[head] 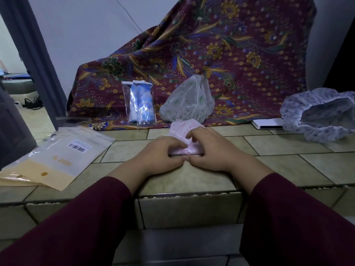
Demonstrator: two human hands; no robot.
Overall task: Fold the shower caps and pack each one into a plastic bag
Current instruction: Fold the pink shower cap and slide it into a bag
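A pink shower cap (182, 129), folded into a narrow strip, lies on the tiled ledge (288, 144) in the middle. My left hand (163, 153) grips its near left end with curled fingers. My right hand (209, 148) pinches the same end from the right, and the thumbs meet at the front. Behind it, a blue cap in a clear plastic bag (141, 102) leans upright against the patterned cloth. A white cap with green print (189, 100) sits bunched beside that bag. At the far right lies an open white cap with blue flowers (317, 114).
A stack of flat plastic bags (55, 160) with a barcode label lies on the left of the ledge. A maroon batik cloth (221, 45) drapes the wall behind. A white flat device (269, 123) rests under the right cap. A dark door frame (34, 60) stands at left.
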